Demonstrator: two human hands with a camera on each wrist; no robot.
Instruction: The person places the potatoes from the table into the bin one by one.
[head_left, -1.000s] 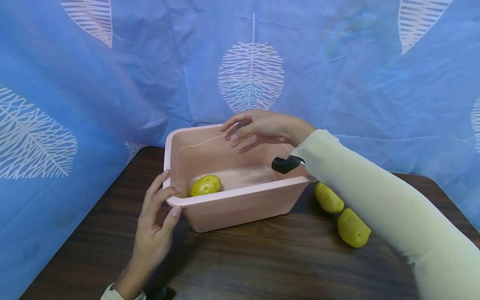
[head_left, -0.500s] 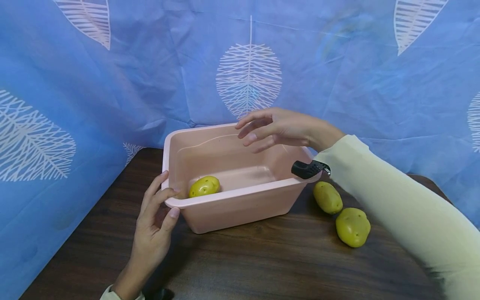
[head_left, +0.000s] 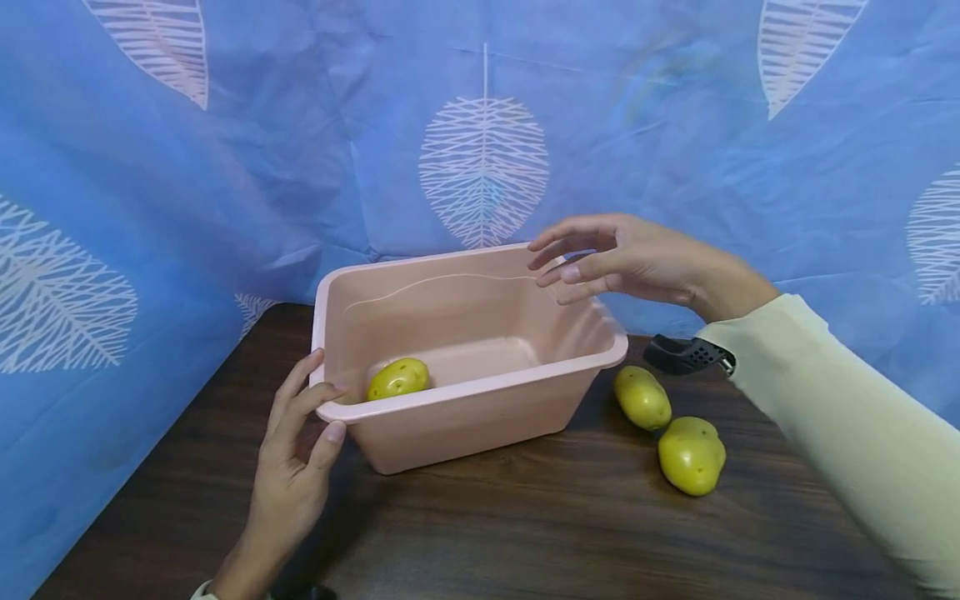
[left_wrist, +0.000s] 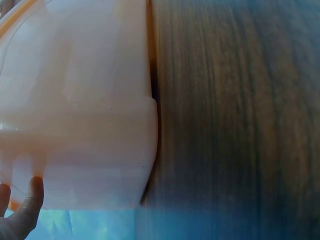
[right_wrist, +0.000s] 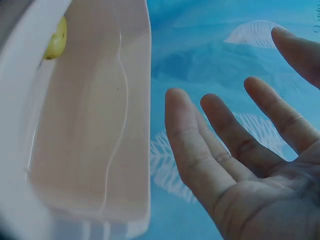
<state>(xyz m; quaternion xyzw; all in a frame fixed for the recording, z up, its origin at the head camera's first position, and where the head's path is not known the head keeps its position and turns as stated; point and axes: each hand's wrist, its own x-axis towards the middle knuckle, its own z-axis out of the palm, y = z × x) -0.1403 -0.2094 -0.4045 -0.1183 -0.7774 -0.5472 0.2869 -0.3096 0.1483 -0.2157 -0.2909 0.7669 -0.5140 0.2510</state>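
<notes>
A pink plastic tub (head_left: 480, 408) stands on the table in the head view, with one yellow potato (head_left: 399, 379) inside at its near left. My left hand (head_left: 288, 467) holds the tub's near left corner, the index fingertip over the rim and the thumb against the outside wall. Over the tub's far right corner, my right hand (head_left: 622, 258) hovers with fingers spread and nothing in it; the right wrist view shows its bare palm. Two more potatoes lie right of the tub: an oval one (head_left: 642, 398) and a rounder, lumpy one (head_left: 692, 456) close in front of it.
Dark wood-grain table (head_left: 480, 533) lies under everything. A blue cloth (head_left: 345, 150) with white leaf prints hangs right behind the tub and along the left side. A black device (head_left: 686, 354) sticks out from the right cuff.
My right hand has moved right, from above the tub's middle to its far right corner, uncovering the two potatoes outside. The left hand keeps its hold on the corner. The view has shifted slightly.
</notes>
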